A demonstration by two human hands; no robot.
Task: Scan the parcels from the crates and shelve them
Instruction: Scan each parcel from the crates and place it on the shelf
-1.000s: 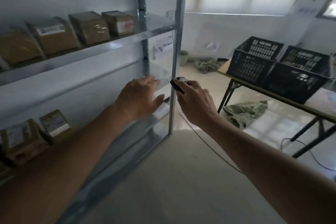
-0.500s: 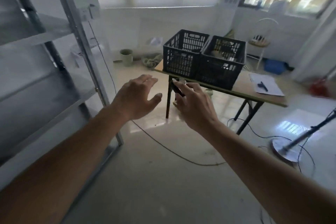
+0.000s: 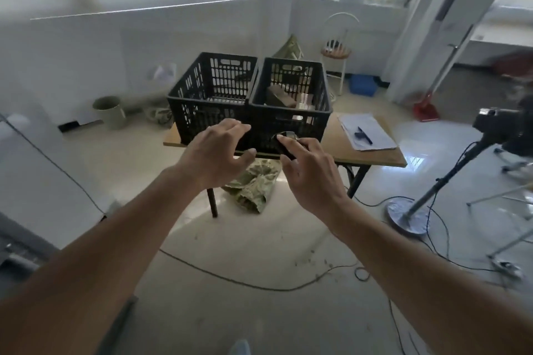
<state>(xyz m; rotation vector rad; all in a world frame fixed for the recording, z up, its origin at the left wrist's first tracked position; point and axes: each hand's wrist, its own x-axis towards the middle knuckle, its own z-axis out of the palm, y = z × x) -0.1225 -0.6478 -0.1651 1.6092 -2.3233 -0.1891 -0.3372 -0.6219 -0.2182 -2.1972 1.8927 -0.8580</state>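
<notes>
Two black plastic crates stand side by side on a wooden table (image 3: pixel 372 153) ahead of me. The left crate (image 3: pixel 212 95) looks mostly dark inside. In the right crate (image 3: pixel 291 112) lie brown parcels (image 3: pixel 281 96) with white labels. My left hand (image 3: pixel 215 153) is held out in front of the crates with fingers spread, holding nothing. My right hand (image 3: pixel 310 173) grips a small black scanner (image 3: pixel 284 143) between thumb and fingers, in front of the right crate.
Papers with a pen (image 3: pixel 364 131) lie on the table's right end. A camouflage bag (image 3: pixel 253 181) sits on the floor under the table. Cables (image 3: pixel 245 281) cross the floor. A stand with a round base (image 3: pixel 408 216) is at right, a bucket (image 3: pixel 109 112) at left.
The view has swung from the metal shelf rightward to the crates, which are now centred and closer. Both hands keep the same pose, the right still holding the scanner.
</notes>
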